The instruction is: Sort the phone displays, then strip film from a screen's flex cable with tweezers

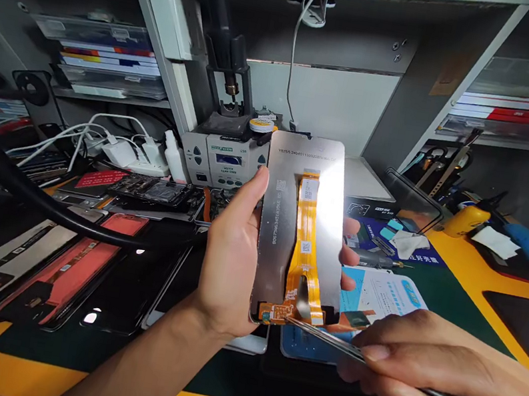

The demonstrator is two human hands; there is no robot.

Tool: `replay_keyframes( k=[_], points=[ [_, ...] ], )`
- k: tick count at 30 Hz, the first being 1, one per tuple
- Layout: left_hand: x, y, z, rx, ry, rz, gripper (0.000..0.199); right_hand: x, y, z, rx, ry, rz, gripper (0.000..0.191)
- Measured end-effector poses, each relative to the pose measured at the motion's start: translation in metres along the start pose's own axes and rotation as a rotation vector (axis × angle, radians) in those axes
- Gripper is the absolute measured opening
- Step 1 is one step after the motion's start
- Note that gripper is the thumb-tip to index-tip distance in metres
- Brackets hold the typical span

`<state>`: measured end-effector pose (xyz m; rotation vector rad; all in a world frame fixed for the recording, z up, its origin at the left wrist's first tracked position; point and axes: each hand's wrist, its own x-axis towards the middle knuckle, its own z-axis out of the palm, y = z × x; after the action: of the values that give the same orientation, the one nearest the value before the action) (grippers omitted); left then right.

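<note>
The left hand (227,266) is gripping the screen (280,227) upright by its long edges, thumb at nine o'clock, fingertips at three, above the mat (432,287). The right hand (423,366) is pinching closed tweezers (323,335), tip touching the orange flex (305,239) at six o'clock. The screen looks thin, light and breakable, the flex soft and tearable; edges seem safest.

Open air above yellow mat (485,275); phone clutter (56,258) crowding left side.
</note>
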<state>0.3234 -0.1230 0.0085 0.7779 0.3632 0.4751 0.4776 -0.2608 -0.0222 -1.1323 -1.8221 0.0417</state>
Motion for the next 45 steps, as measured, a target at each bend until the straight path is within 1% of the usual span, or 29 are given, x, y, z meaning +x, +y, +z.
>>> replay_keyframes(
  k=[3,5,6,10,14,16,18,22,24,28,37,39,42,45],
  points=[
    [0.000,0.000,-0.001,-0.012,-0.039,-0.047,0.085,0.001,0.000,-0.001,0.030,-0.028,0.008,0.011],
    [0.001,0.000,-0.001,-0.019,-0.040,-0.063,0.084,0.001,0.000,0.000,0.049,-0.032,0.020,0.012],
    [0.001,0.000,-0.001,-0.023,-0.036,-0.067,0.083,0.000,0.001,0.001,0.049,-0.026,0.029,0.012],
    [0.001,0.000,0.001,-0.031,-0.018,-0.065,0.080,-0.008,0.002,0.005,0.017,0.061,0.089,0.008],
    [0.001,0.000,0.002,-0.024,-0.009,-0.059,0.078,-0.009,0.000,0.006,0.078,0.060,0.092,0.012],
    [0.001,0.000,0.002,-0.026,-0.001,-0.056,0.077,-0.006,-0.001,0.005,0.060,0.075,0.087,0.008],
    [0.001,0.000,0.003,-0.039,-0.005,-0.057,0.078,-0.003,-0.002,0.005,0.049,0.058,0.084,0.006],
    [0.000,0.000,0.003,-0.041,0.024,-0.075,0.080,-0.005,-0.002,0.007,0.084,0.072,0.108,0.011],
    [0.000,0.000,0.002,-0.030,0.036,-0.075,0.079,-0.008,0.000,0.008,0.068,0.086,0.118,0.009],
    [0.001,0.000,0.002,-0.039,0.019,-0.076,0.077,-0.012,0.001,0.010,-0.006,0.121,0.145,0.010],
    [0.000,-0.001,0.003,-0.062,-0.004,-0.081,0.078,-0.009,0.002,0.007,0.006,0.072,0.121,0.008],
    [0.001,-0.001,0.002,-0.061,-0.002,-0.085,0.078,-0.008,0.001,0.006,0.002,0.080,0.113,0.008],
    [0.001,-0.001,0.002,-0.057,0.000,-0.087,0.078,-0.007,0.001,0.005,0.034,0.057,0.098,0.007],
    [0.001,0.000,0.002,-0.056,-0.001,-0.086,0.077,-0.006,0.000,0.004,0.080,0.049,0.089,0.011]
  ],
)
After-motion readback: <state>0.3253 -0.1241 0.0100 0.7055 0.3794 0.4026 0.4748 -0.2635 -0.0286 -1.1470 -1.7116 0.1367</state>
